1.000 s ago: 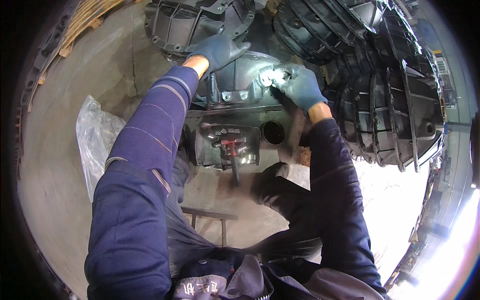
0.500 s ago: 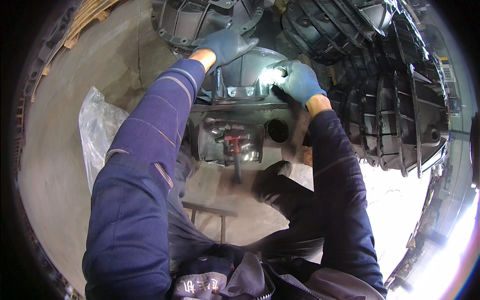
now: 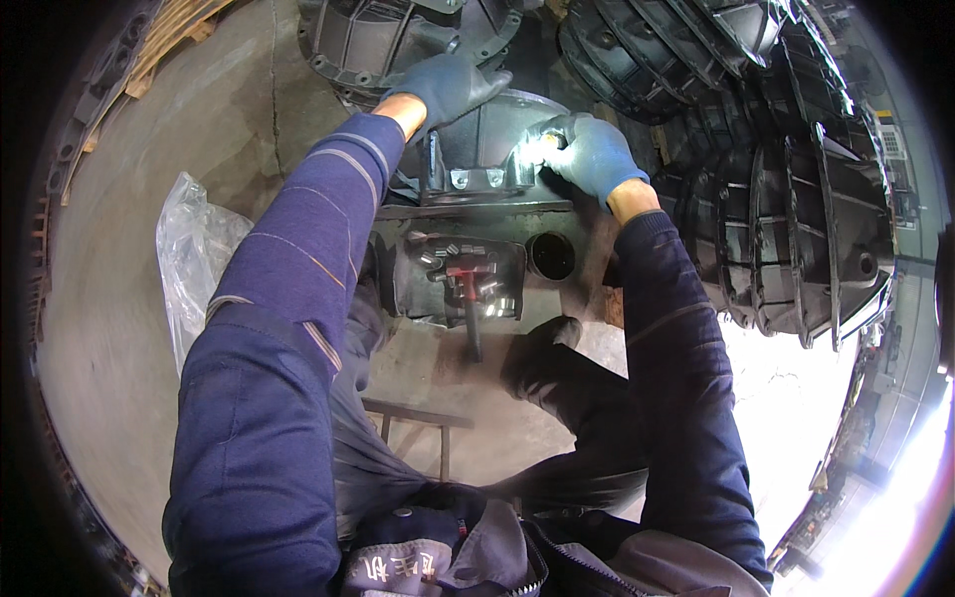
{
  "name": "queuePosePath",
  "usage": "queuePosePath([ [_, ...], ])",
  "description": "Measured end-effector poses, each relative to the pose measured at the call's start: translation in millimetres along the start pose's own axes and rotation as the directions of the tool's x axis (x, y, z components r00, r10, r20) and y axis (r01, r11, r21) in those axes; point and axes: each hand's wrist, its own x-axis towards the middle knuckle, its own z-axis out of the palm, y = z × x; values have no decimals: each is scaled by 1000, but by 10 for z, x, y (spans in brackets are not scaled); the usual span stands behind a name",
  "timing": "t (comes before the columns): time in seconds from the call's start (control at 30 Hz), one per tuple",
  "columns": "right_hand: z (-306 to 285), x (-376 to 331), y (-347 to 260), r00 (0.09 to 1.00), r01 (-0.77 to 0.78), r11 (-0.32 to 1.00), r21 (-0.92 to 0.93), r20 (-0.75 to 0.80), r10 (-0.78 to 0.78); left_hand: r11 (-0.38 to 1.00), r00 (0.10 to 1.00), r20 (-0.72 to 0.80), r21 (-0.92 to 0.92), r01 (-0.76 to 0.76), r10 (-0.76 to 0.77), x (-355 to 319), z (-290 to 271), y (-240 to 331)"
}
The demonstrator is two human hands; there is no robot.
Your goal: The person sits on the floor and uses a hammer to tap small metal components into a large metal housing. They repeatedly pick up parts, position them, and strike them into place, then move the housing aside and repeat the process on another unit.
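Observation:
A dark metal housing (image 3: 484, 134) with a curved rim and bolt lugs stands on the bench ahead of me. On its upper left side lies my left hand (image 3: 453, 90) in a blue-grey glove, fingers stretched out and holding nothing. My right hand (image 3: 594, 154), gloved alike, is closed at the housing's right side, thumb and fingers pinched together. Strong glare and a small yellowish spot at the fingertips hide what they hold. Below the housing, a tray (image 3: 406, 296) contains several small metal cylinders (image 3: 450, 251) and a hammer (image 3: 465, 284) with a red head, its dark handle hanging over the near edge.
A round dark container (image 3: 550, 257) is right of the tray. Large ribbed black castings (image 3: 786, 239) are stacked on the right, and another flanged casting (image 3: 363, 45) sits at the far left. A clear plastic bag (image 3: 189, 264) lies on the floor; a wooden pallet (image 3: 174, 40) is beyond.
My right hand has shifted slightly, and a yellowish spot now shows at its fingertips. My left hand stays on the housing. The hammer and tray have not moved.

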Motion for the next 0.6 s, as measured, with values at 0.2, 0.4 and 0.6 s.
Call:
queuePosePath([
  [0.2, -83, -25, -116, 1000, -22, 996, -88, 12, 23, 999, 997, 55, -3, 45, -44, -7, -91, 57],
  [0.4, -127, -43, -153, 998, -56, 994, -92, 31, 59, 989, 980, 154, -56, 138, -128, 9, -171, 103],
  [0.6, -46, 14, -75, 999, 14, 995, -103, 31, -11, 991, 983, 135, -35, 129, -123, 7, -159, 100],
])
